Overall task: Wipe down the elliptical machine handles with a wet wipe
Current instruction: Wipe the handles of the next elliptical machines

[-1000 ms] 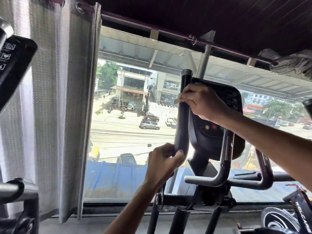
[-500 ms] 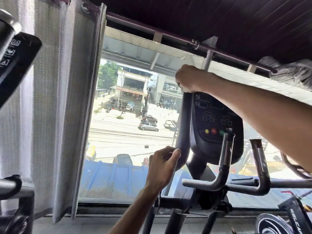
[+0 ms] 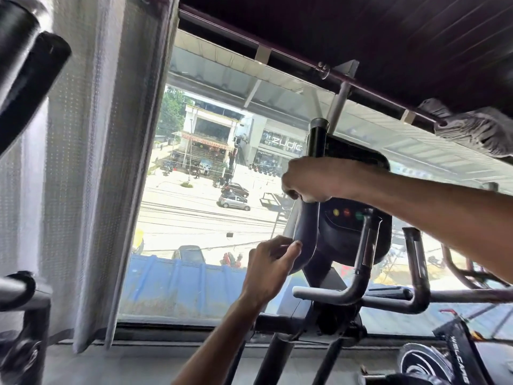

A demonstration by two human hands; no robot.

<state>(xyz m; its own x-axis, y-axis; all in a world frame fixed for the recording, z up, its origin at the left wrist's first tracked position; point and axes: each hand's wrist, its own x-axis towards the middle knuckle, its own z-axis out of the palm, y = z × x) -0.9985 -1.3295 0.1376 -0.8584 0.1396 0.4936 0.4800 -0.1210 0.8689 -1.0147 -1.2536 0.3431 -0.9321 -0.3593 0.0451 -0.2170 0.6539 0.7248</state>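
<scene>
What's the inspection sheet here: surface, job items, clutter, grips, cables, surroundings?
Surface: no bench in view; window ledge runs along the bottom of the glass.
Job's things: black elliptical handle, upright and curved; console beside it; wet wipe not visible, possibly hidden inside a hand.
Clutter: grey cloth bunched at top right.
Grips: right grip wrapped round the handle's middle; left grip touches its lower bend with the fingertips, hold unclear.
Cables: nothing seen indoors; street wires outside.
Surroundings: white curtain at left; second machine at far left.
</scene>
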